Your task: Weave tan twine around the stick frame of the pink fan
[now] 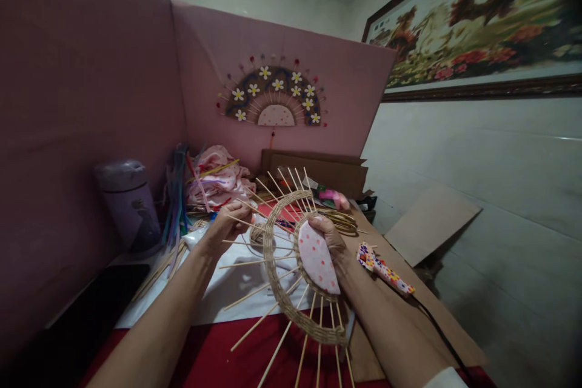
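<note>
A half-round fan frame (291, 309) of thin wooden sticks hangs tilted over the table. A band of brown twine is woven through the sticks, and white cloth with red dots covers its half-disc centre (316, 254). My right hand (334, 245) grips this centre by its straight edge, thumb on the near face. My left hand (234, 219) is closed at the stick tips on the far left side; what its fingers pinch is hidden. Behind the sticks lies a ball of twine (257, 235).
A finished fan with white flowers (277, 88) hangs on the pink partition (204, 42). Left stand a lilac tumbler (130, 206), ribbons (175, 194) and crumpled dotted cloth (218, 173). Right lie a flower-patterned glue gun with a black cord (384, 271) and a golden coil (341, 222).
</note>
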The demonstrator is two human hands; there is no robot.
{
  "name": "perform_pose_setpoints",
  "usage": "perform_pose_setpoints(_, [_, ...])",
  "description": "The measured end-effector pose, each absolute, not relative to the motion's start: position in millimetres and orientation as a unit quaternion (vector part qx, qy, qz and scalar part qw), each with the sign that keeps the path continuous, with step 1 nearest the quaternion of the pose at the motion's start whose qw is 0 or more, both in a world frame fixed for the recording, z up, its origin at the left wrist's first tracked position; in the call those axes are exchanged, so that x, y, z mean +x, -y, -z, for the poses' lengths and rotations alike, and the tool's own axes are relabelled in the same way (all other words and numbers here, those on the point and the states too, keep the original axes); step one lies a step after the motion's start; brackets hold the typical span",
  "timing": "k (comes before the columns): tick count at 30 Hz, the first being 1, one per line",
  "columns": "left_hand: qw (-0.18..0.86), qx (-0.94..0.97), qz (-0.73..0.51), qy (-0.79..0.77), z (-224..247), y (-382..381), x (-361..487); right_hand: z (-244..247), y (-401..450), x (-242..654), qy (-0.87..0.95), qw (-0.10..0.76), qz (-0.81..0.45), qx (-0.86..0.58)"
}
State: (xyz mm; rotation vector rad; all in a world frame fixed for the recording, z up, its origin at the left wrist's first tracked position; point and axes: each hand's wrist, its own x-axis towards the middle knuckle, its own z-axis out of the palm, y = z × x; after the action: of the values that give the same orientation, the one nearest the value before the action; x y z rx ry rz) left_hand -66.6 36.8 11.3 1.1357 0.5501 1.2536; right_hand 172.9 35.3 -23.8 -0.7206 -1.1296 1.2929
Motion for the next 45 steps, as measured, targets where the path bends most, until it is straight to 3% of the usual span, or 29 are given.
perform_pose_setpoints(6, [0.626, 0.439, -0.586, -0.268, -13, -37, -77, 16, -30, 170, 0.404, 0.61, -0.596, -0.333])
perform_pose_setpoints(19, [0.611, 0.369, -0.663, -0.225, -15, -49, -85, 9, -23, 165, 0.411, 0.595, -0.597, -0.348])
perform_pose_setpoints(29, [0.526, 0.445, -0.668, -0.282, -19, -43, -85, 8, -26, 166, 0.397, 0.605, -0.589, -0.36])
perform_pose_setpoints(38, [0.596, 0.411, -0.65, -0.231, -21, -44, -91, 8, -25, 167, 0.42, 0.6, -0.582, -0.353])
perform_pose_setpoints(45, [0.616, 0.427, -0.584, -0.312, -10, -50, -92, 13, -26, 168, 0.387, 0.62, -0.594, -0.335])
